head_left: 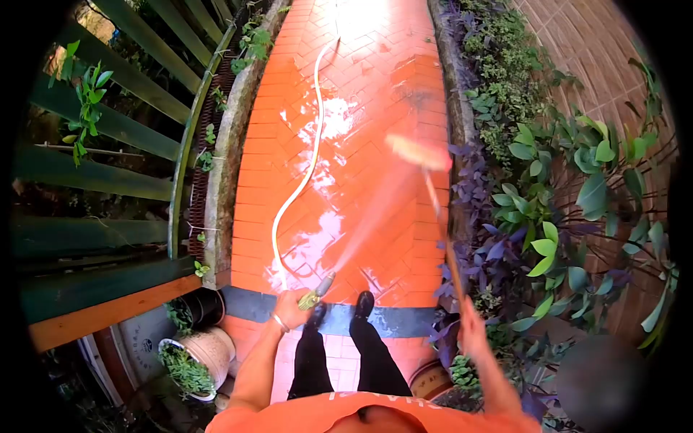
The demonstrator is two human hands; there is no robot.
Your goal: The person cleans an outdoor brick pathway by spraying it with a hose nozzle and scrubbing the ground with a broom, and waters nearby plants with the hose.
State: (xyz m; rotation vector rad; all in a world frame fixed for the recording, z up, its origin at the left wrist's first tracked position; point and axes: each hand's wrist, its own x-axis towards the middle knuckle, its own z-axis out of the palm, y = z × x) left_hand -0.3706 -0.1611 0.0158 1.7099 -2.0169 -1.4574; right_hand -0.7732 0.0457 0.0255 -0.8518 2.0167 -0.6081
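Note:
My left hand (291,310) is closed round a hose nozzle (316,291), and a spray of water fans out from its tip toward the upper right over wet orange bricks (289,195). A pale hose (315,144) runs from that hand up the path. On the right, my right hand (471,328) grips the long handle (453,267) of a broom. The broom's head (419,152), yellowish and pink, is blurred and lies on or just above the bricks near the path's right side.
A green slatted fence (108,173) and a stone curb (227,166) line the left side. Purple and green plants (534,216) crowd the right edge. A potted plant (209,353) stands at lower left, another pot (431,379) at lower right. A dark strip (404,322) crosses the path by my feet.

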